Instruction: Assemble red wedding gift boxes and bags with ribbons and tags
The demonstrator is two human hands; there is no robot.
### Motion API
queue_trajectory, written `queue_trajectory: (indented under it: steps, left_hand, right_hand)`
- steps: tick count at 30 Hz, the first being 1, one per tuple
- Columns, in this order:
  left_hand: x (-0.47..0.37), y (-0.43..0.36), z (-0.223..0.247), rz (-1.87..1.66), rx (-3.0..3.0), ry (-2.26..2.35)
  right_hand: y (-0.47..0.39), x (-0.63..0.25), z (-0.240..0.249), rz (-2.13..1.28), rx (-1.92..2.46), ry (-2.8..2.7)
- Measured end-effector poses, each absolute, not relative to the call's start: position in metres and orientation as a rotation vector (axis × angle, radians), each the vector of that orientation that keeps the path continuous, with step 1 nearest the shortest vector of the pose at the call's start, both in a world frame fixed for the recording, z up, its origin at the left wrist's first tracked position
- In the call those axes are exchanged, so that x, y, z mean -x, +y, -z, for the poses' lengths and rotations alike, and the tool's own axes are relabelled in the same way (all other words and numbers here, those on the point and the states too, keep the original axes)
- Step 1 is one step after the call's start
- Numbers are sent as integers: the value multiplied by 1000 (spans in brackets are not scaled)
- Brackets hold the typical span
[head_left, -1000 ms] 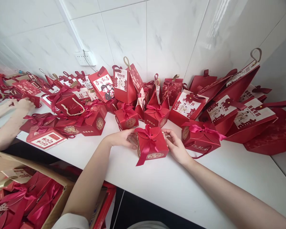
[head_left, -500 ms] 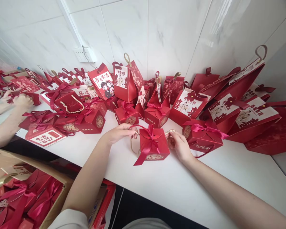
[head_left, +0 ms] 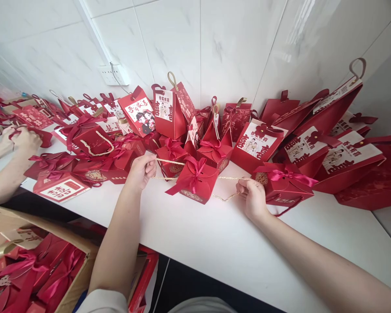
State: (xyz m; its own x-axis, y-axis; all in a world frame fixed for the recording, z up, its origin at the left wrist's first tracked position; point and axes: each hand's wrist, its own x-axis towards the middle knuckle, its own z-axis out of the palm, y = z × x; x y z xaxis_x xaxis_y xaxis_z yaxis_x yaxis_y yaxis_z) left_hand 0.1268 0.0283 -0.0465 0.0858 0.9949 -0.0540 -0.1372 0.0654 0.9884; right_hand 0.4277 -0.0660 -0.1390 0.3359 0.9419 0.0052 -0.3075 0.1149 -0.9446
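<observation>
From where I stand, both bare hands are nearly closed, with a small red box between them and apart from both. The left hand [head_left: 144, 169] has its fingers curled in and its thumb against them, pinching the twisted gold cord [head_left: 170, 162] on its side. The right hand [head_left: 254, 195] is just as narrow, fingers folded over the gold cord loop [head_left: 226, 198] on the other side. Both cords stretch outward from the red box [head_left: 198, 184], which sits askew over the middle of the white surface [head_left: 195, 243], a pink bow [head_left: 195, 171] on top; I can't tell whether its base fully touches down. Just beside the right hand is another ribboned box [head_left: 285, 184], and red gift bags [head_left: 256, 143] crowd behind, near the tiled wall [head_left: 234, 52]. Off to the left, another person's hands [head_left: 26, 141] are closed around something red, too small to make out.
</observation>
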Motion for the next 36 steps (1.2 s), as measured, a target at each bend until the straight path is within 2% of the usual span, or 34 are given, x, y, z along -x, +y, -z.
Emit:
queue_trajectory:
  steps: [8, 15, 19, 22, 25, 29, 32, 36]
  left_hand:
    - [-116, 31, 49, -1203, -1194, 1250]
    - [-102, 26, 47, -681, -1440, 1229]
    - [-99, 27, 45, -792, -1412, 1230]
    - [-98, 28, 45, -794, -1418, 1229]
    - [-101, 25, 45, -577, -1549, 1065]
    - [-117, 19, 48, -89, -1729, 764]
    - [-131, 17, 57, -65, -1885, 764]
    - [-140, 17, 73, -158, -2021, 908]
  right_hand:
    - [-62, -429, 143, -966, 1082, -646]
    - [-59, -431, 140, -1031, 890, -611]
    - [-59, -430, 138, -1205, 786, -534]
    - [-61, -430, 139, -1215, 808, -523]
    - [-62, -430, 142, -1222, 780, -726]
    - [-64, -426, 144, -1204, 734, -1328]
    - [-66, -421, 143, -1107, 802, -1622]
    - [-70, -412, 142, -960, 940, -1729]
